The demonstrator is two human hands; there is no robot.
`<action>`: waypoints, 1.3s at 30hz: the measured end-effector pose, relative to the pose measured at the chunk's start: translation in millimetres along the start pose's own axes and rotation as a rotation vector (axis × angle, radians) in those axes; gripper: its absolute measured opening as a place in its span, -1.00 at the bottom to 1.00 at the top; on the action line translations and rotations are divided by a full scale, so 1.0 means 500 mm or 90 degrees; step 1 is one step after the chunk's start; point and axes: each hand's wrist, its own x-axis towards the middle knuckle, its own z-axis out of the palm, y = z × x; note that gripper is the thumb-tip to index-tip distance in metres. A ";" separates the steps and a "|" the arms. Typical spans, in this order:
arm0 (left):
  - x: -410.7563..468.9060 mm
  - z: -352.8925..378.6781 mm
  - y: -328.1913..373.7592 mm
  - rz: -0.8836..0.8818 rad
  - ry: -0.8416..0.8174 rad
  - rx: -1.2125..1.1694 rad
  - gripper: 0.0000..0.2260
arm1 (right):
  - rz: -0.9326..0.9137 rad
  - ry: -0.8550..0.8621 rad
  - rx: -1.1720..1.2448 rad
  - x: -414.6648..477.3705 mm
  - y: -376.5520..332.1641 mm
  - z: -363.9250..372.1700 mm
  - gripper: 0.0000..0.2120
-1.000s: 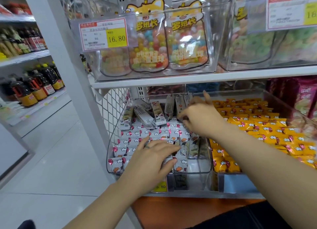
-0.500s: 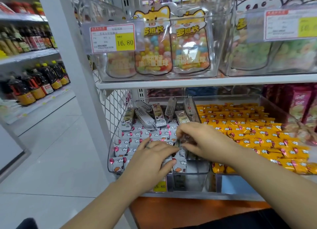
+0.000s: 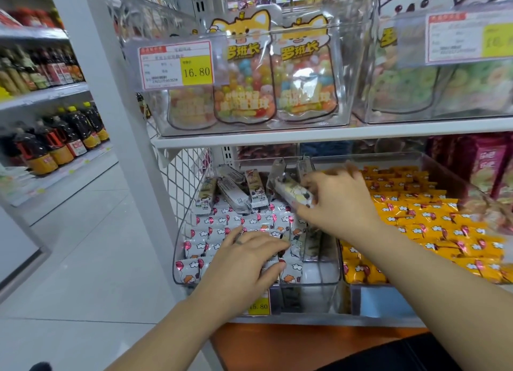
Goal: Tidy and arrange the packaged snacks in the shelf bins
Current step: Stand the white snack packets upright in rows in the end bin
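A clear bin (image 3: 323, 275) on the lower shelf holds rows of white snack packets (image 3: 211, 233) with red balloon prints, and several silver packets (image 3: 236, 195) leaning at its back. My left hand (image 3: 249, 259) lies flat on the white packets at the bin's front, fingers spread. My right hand (image 3: 337, 201) is raised over the bin's right back part and grips one white packet (image 3: 294, 193) held lengthwise, blurred by motion. A gap shows at the bin's front right corner.
A second clear bin (image 3: 455, 164) to the right is full of orange packets (image 3: 422, 220). Above, clear bins (image 3: 344, 112) of candy pouches sit on a white shelf (image 3: 333, 133). A white post (image 3: 116, 121) and wire mesh bound the left side. Bottles line shelves far left.
My right hand picked a packet out of the bin's middle and lifted it back and to the right. My left hand stayed resting on the front packets.
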 end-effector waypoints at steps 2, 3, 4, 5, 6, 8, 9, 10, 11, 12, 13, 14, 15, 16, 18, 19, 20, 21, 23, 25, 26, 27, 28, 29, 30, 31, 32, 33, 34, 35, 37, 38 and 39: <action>0.000 0.001 -0.001 0.002 0.005 0.002 -0.52 | 0.016 0.057 0.119 -0.005 0.007 -0.028 -0.57; 0.000 0.002 -0.001 0.004 0.009 0.002 -0.53 | 0.019 0.080 0.181 -0.008 0.011 -0.042 -0.58; -0.001 0.001 -0.001 0.006 0.013 0.001 -0.53 | 0.015 0.092 0.231 -0.011 0.015 -0.055 -0.59; -0.001 0.001 0.000 0.009 0.016 -0.001 -0.54 | 0.008 0.092 0.268 -0.014 0.018 -0.065 -0.60; -0.002 0.001 0.001 0.012 0.020 -0.003 -0.54 | 0.003 0.081 0.292 -0.016 0.022 -0.071 -0.62; -0.003 0.002 0.001 0.022 0.030 -0.007 -0.56 | -0.005 0.055 0.304 -0.020 0.031 -0.079 -0.66; -0.004 0.002 0.002 0.027 0.037 -0.011 -0.58 | -0.011 0.041 0.301 -0.021 0.035 -0.081 -0.69; -0.005 0.003 0.001 0.032 0.046 -0.014 -0.60 | -0.021 0.022 0.295 -0.022 0.040 -0.083 -0.73; -0.006 0.004 0.001 0.038 0.055 -0.014 -0.63 | -0.035 -0.003 0.290 -0.023 0.044 -0.086 -0.78; -0.006 0.006 0.000 0.043 0.064 -0.013 -0.65 | -0.052 -0.030 0.289 -0.024 0.047 -0.090 -0.83; -0.007 0.007 -0.001 0.048 0.071 -0.012 -0.67 | -0.069 -0.056 0.293 -0.025 0.048 -0.093 -0.86; -0.006 0.008 -0.002 0.052 0.077 -0.010 -0.68 | -0.083 -0.076 0.300 -0.026 0.048 -0.096 -0.89; -0.006 0.009 -0.003 0.054 0.081 -0.006 -0.69 | -0.097 -0.091 0.305 -0.027 0.046 -0.098 -0.93; -0.005 0.010 -0.004 0.057 0.084 0.000 -0.69 | -0.111 -0.102 0.302 -0.028 0.042 -0.097 -0.94; -0.004 0.012 -0.006 0.060 0.084 0.011 -0.70 | -0.143 -0.115 0.253 -0.031 0.033 -0.089 -0.92; -0.003 0.012 -0.006 0.059 0.082 0.012 -0.70 | -0.162 -0.122 0.214 -0.032 0.028 -0.083 -0.89; -0.003 0.013 -0.005 0.059 0.080 0.013 -0.69 | -0.178 -0.134 0.179 -0.034 0.023 -0.078 -0.83; -0.003 0.013 -0.005 0.059 0.081 0.014 -0.69 | -0.186 -0.150 0.156 -0.036 0.019 -0.073 -0.74; -0.002 0.013 -0.003 0.058 0.087 0.018 -0.70 | -0.185 -0.183 0.150 -0.040 0.010 -0.063 -0.59; -0.002 0.013 0.000 0.053 0.096 0.022 -0.70 | -0.175 -0.190 0.153 -0.040 0.000 -0.050 -0.53; -0.002 0.014 0.002 0.049 0.101 0.022 -0.70 | -0.169 -0.190 0.150 -0.039 -0.004 -0.041 -0.54; -0.002 0.014 0.004 0.046 0.108 0.022 -0.70 | -0.165 -0.196 0.145 -0.037 -0.008 -0.030 -0.56; -0.002 0.014 0.007 0.043 0.114 0.022 -0.69 | -0.167 -0.203 0.139 -0.035 -0.012 -0.019 -0.59; -0.002 0.013 0.010 0.039 0.119 0.023 -0.69 | -0.170 -0.209 0.134 -0.034 -0.015 -0.008 -0.62; -0.003 0.013 0.014 0.035 0.124 0.024 -0.69 | -0.172 -0.214 0.133 -0.033 -0.019 0.001 -0.65; -0.003 0.012 0.017 0.030 0.128 0.025 -0.69 | -0.173 -0.213 0.126 -0.033 -0.023 0.008 -0.66; -0.002 0.011 0.020 0.024 0.131 0.026 -0.70 | -0.181 -0.203 0.100 -0.033 -0.027 0.014 -0.67; -0.001 0.011 0.022 0.019 0.133 0.027 -0.70 | -0.192 -0.194 0.059 -0.031 -0.030 0.017 -0.67; -0.001 0.011 0.024 0.015 0.134 0.026 -0.70 | -0.199 -0.187 0.032 -0.030 -0.029 0.020 -0.67; 0.001 0.011 0.026 0.011 0.135 0.025 -0.70 | -0.200 -0.188 0.033 -0.028 -0.028 0.023 -0.66; 0.003 0.010 0.028 -0.001 0.132 0.023 -0.70 | -0.184 -0.203 0.073 -0.026 -0.022 0.021 -0.63; 0.003 0.010 0.028 -0.007 0.129 0.019 -0.69 | -0.177 -0.202 0.079 -0.026 -0.017 0.014 -0.63; 0.005 0.011 0.027 -0.014 0.125 0.014 -0.69 | -0.177 -0.197 0.068 -0.027 -0.009 0.005 -0.64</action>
